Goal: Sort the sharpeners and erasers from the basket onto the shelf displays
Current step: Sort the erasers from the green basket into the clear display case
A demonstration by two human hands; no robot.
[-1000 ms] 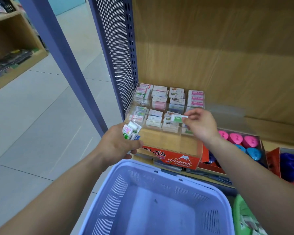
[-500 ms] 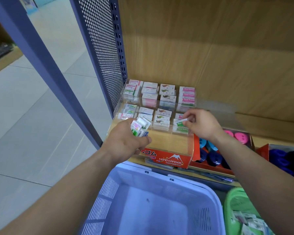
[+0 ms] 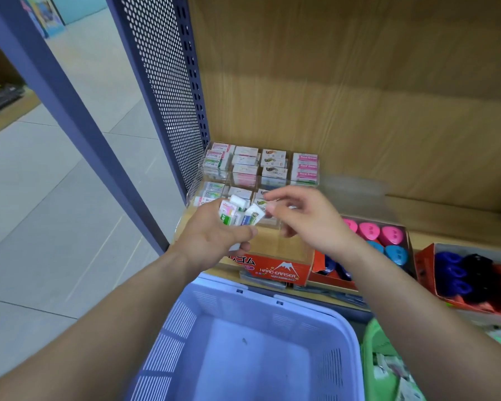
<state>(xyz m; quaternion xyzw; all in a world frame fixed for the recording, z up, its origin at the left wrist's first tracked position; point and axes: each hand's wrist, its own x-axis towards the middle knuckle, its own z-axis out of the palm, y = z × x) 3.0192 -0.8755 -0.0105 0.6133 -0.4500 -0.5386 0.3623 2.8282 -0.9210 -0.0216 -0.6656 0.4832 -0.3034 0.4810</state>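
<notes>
A tiled floor (image 3: 41, 198) fills the far left, cut by a slanted blue post (image 3: 70, 125). Right of it a perforated metal panel (image 3: 162, 96) forms the left end of a wooden shelf (image 3: 446, 224).

The left forearm comes up from the near left corner. The left hand (image 3: 214, 238) is raised over the shelf's front edge, back of the hand toward the camera. Its curled fingers and thumb grip a small bunch of wrapped erasers (image 3: 237, 214), which fan upward out of the fist.

Behind the hands, a clear display case (image 3: 284, 241) sits against the panel. Its far compartments hold rows of stacked erasers; the near front one shows bare shelf. A red box (image 3: 278, 270) printed HARD ERASER stands just in front of the case.

The right arm reaches in from the near right. The right hand (image 3: 310, 221) is level with the left one, thumb on top, fingers loosely bent. Its forefinger tip is at the rightmost eraser of the bunch. The hand is blurred, so I cannot tell whether it pinches that eraser.

Right of that wrist, an orange box holds pink sharpeners (image 3: 370, 230) and light blue sharpeners (image 3: 395, 253). Farther right, another box (image 3: 425, 264) holds dark blue, black and red ones.

Nearest the camera is a lavender basket (image 3: 272, 308), with a green basket (image 3: 373, 342) just beside it on the right.
</notes>
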